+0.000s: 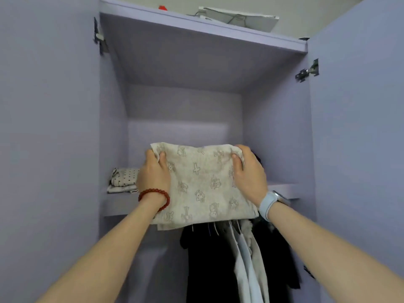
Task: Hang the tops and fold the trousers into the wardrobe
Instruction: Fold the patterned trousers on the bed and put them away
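Beige folded trousers [203,184], printed with crosses and cartoon figures, gripped at both sides by both hands [153,173] [249,173].

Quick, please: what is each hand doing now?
Left hand: grips the left edge of the folded trousers.
Right hand: grips their right edge.

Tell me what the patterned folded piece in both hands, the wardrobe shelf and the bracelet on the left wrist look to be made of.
Folded garment: soft woven or knit cloth, matte beige with faint printed figures; it creases and drapes over the shelf edge.
Wardrobe shelf: probably laminated board, smooth matte lilac, flat with a straight edge.
Bracelet: round red beads with a slight sheen; whether wood, stone or plastic, I cannot tell.
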